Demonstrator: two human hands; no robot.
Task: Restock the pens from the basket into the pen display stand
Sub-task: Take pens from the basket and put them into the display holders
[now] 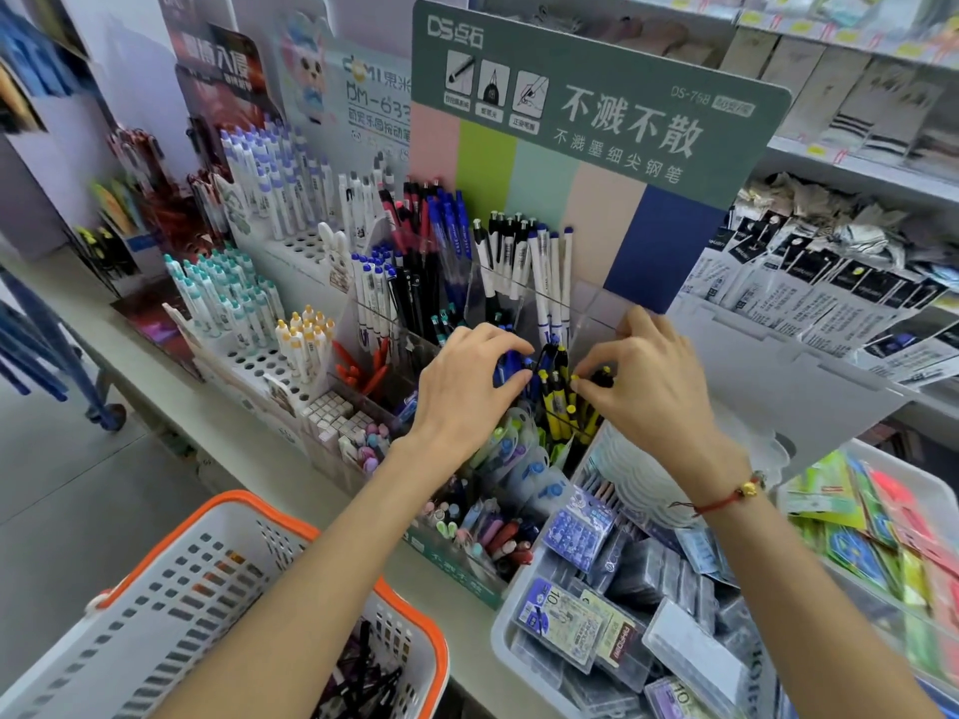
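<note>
Pens, yellow-black, stand pinched by both hands' fingers below the "DS-758" display stand.

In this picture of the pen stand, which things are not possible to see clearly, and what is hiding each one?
- Pens in the basket: head view, mostly behind the left forearm and cut off by the bottom edge.
- Left hand grip: its fingers curl over blue pens; the number held is hidden.
- Right hand: fingertips at the yellow pens; contact too small to judge.
- Small print on pens: blurred.
</note>
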